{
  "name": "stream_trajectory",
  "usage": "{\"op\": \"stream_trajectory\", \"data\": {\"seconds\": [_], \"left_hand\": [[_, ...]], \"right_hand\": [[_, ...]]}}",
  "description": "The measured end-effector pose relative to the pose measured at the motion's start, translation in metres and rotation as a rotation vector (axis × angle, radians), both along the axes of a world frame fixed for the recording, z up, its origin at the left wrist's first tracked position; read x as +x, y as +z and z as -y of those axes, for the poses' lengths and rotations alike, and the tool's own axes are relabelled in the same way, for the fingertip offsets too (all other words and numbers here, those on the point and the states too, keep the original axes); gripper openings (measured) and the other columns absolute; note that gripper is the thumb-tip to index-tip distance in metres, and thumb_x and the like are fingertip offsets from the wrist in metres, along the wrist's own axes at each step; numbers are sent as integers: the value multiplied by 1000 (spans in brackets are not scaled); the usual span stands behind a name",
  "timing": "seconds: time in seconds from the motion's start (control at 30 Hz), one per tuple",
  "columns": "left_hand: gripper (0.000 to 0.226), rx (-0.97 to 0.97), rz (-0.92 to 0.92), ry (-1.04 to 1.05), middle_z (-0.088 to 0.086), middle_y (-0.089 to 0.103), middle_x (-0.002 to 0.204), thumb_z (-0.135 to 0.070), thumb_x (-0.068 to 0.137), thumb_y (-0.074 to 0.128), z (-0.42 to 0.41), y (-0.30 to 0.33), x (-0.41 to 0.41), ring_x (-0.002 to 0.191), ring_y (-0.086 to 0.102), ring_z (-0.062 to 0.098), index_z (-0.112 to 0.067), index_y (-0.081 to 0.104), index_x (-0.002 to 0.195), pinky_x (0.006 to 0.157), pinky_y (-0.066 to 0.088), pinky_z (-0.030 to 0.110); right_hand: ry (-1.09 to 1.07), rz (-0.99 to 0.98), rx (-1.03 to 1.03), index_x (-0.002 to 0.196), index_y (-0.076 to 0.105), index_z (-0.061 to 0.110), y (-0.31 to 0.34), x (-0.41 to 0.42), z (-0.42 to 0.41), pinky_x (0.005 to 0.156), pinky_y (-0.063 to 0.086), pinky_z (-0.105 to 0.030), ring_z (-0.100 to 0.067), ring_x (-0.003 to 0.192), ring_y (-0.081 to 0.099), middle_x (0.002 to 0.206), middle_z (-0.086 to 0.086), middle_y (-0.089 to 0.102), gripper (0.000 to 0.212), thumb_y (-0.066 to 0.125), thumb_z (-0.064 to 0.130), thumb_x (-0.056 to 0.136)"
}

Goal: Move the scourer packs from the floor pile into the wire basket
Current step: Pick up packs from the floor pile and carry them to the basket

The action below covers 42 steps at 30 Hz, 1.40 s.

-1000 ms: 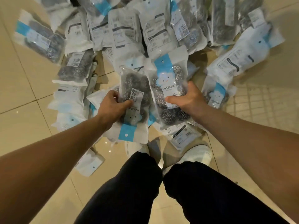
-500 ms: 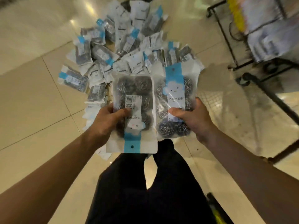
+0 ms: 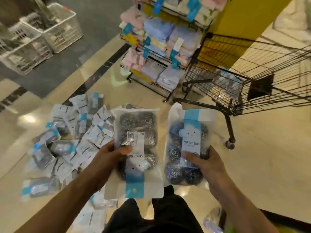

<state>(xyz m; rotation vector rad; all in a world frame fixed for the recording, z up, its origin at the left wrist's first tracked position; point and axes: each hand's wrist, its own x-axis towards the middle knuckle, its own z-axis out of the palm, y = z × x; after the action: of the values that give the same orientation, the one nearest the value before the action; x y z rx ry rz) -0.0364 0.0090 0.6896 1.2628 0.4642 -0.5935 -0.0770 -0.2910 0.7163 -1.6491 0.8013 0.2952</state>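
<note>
My left hand [image 3: 107,158] grips a clear scourer pack [image 3: 139,130] held upside down, its blue header strip at the bottom. My right hand [image 3: 204,167] grips a second scourer pack [image 3: 186,132] with the blue cloud label upright. Both packs hang side by side above the floor in front of me. The floor pile of scourer packs [image 3: 70,140] spreads out to the left below my left arm. The black wire basket [image 3: 249,78] stands on legs at the right, beyond my right hand, with a few packs lying inside it.
A black rack of folded towels [image 3: 161,47] stands behind the basket, next to a yellow pillar [image 3: 239,15]. White plastic crates [image 3: 42,34] sit at the far left on dark flooring. My dark-trousered legs [image 3: 151,216] are at the bottom.
I have stood up and turned right with a pack in each hand. The pile has slid to the left, and the wire basket and towel rack have come into view.
</note>
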Motion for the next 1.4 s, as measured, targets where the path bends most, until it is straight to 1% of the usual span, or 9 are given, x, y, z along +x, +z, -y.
{"op": "stream_trajectory", "data": {"seconds": [0.07, 0.17, 0.27, 0.47, 0.67, 0.8, 1.0, 1.2, 1.4], "left_hand": [[46, -36, 13, -61, 21, 79, 110, -11, 74, 83, 23, 8, 8, 93, 80, 32, -5, 72, 119, 71, 65, 35], [38, -47, 28, -154, 16, 79, 117, -6, 84, 77, 63, 20, 18, 109, 76, 31, -7, 72, 121, 94, 57, 40], [36, -33, 37, -214, 9, 81, 114, -4, 84, 79, 111, 28, 21, 112, 75, 27, -10, 74, 119, 91, 53, 34], [107, -29, 54, -303, 4, 82, 112, -48, 22, 105, 220, 38, 28, 99, 78, 14, -15, 74, 119, 88, 50, 33], [36, 30, 66, -314, 2, 82, 109, -4, 83, 80, 335, 45, 30, 100, 77, 15, -16, 75, 116, 80, 52, 26], [33, 86, 76, -298, -1, 82, 109, -9, 88, 77, 379, 48, 41, 107, 75, 18, -19, 75, 118, 86, 52, 31], [41, 65, 83, -260, 4, 81, 115, -12, 82, 83, 411, 47, 89, 111, 75, 22, -15, 74, 122, 97, 51, 36], [29, 32, -13, -195, 18, 79, 114, -3, 94, 66, 438, 21, 171, 106, 77, 34, -5, 73, 122, 98, 57, 48], [36, -22, 47, -260, 12, 81, 112, -7, 83, 78, 469, 30, 266, 101, 79, 25, -12, 74, 119, 92, 57, 41]], "right_hand": [[-87, 9, -2, 120, 66, 17, 9, -22, 21, 82, 64, -42, -19, 91, 80, 107, -1, 82, 61, 97, 22, 67], [-205, 45, -3, 120, 66, 17, 19, -47, 51, 77, 63, -39, -19, 87, 81, 105, -2, 82, 61, 97, 21, 67], [-307, 84, 15, 118, 65, 20, 28, -67, 82, 70, 61, -31, -15, 82, 80, 105, 0, 81, 57, 95, 17, 70], [-418, 96, 13, 119, 65, 19, 23, -81, 169, 71, 59, -32, -22, 90, 79, 106, -2, 80, 56, 96, 15, 72], [-401, 102, 4, 112, 63, 19, 24, -78, 272, 82, 64, -44, -23, 87, 80, 99, -1, 81, 53, 96, 15, 71], [-368, 125, -15, 112, 62, 20, 29, -57, 317, 69, 61, -29, -14, 79, 79, 100, 1, 80, 49, 93, 12, 75], [-295, 135, -35, 108, 63, 33, 28, 15, 350, 85, 63, -44, -17, 91, 78, 94, 9, 81, 49, 93, 12, 75], [-255, 106, -127, 114, 60, 29, 35, 102, 375, 83, 61, -39, -10, 89, 74, 102, 12, 76, 52, 94, 22, 75], [-285, 94, -142, 120, 59, 27, 46, 184, 404, 76, 60, -37, -17, 96, 73, 111, 6, 74, 58, 95, 28, 74]]}}
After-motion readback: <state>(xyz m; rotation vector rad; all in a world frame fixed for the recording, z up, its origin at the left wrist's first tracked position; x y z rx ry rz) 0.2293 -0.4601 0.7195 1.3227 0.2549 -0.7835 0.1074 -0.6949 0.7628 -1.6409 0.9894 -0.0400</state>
